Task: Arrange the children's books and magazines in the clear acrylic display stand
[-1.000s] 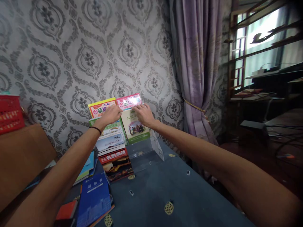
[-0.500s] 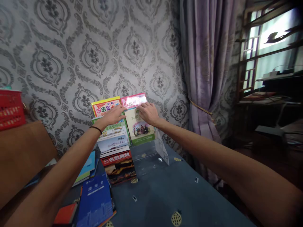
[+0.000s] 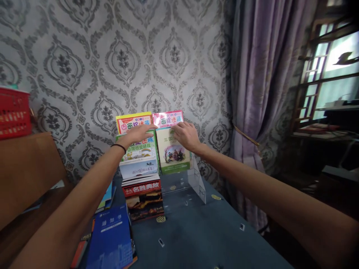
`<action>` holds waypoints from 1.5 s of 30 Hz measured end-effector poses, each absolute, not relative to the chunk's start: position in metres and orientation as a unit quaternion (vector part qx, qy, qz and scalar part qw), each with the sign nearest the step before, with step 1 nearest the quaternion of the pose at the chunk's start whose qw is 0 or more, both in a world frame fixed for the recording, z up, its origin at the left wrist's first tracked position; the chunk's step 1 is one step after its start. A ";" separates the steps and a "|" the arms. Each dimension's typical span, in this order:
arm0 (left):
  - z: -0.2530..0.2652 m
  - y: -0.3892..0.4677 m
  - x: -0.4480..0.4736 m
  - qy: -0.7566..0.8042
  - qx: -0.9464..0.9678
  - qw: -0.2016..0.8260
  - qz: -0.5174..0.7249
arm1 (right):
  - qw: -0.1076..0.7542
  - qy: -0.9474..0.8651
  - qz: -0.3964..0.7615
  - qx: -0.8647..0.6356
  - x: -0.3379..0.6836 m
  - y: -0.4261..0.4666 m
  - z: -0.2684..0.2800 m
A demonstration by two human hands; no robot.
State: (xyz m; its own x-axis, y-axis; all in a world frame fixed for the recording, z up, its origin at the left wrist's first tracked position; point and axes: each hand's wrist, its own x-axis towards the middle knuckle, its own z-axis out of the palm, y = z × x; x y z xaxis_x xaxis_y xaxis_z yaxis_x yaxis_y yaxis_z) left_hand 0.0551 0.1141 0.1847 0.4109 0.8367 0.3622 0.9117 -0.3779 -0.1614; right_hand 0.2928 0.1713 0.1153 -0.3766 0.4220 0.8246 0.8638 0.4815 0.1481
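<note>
My right hand (image 3: 187,136) has its fingers bent over the upper right edge of a cream and green picture book (image 3: 174,153). That book stands upright on the clear plastic stand (image 3: 196,183), in front of a pink-topped book (image 3: 167,119). With fingers stretched out, my left hand (image 3: 137,135) reaches across the top of a green-edged book (image 3: 141,147), its fingertips near the cream book's upper left corner. Behind this hand stands a yellow-edged book (image 3: 134,120). Lower on the stand's left side are a pale blue-white book (image 3: 139,169) and a red-topped dark book (image 3: 143,200).
A blue booklet (image 3: 110,239) lies on a pile at the front left of the dark table cloth (image 3: 196,231). A cardboard box (image 3: 28,175) with a red basket (image 3: 14,114) stands at the left. Patterned wallpaper and a purple curtain (image 3: 255,93) are behind.
The view has shifted a little, so the stand and books appear slightly farther right. My left fingers have stretched toward the cream book's top corner. My right hand stays at its upper edge.
</note>
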 end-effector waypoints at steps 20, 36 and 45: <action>0.177 0.107 0.058 -0.567 -0.791 0.181 -0.140 | 0.386 -0.778 -0.300 -0.395 0.298 0.176 0.115; 0.175 0.107 0.041 -0.588 -0.757 0.262 -0.111 | 0.343 -0.789 -0.316 -0.400 0.250 0.179 0.126; 0.177 0.118 0.038 -0.564 -0.779 0.226 -0.155 | 0.331 -0.847 -0.270 -0.318 0.223 0.163 0.134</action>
State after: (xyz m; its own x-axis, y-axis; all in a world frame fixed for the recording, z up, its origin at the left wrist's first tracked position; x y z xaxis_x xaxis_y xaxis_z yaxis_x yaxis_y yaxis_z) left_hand 0.0380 0.1176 0.1765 0.3153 0.8086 0.4967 0.9489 -0.2619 -0.1760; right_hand 0.2234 0.1625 0.1338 -0.5791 0.3601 0.7314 0.7167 0.6526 0.2461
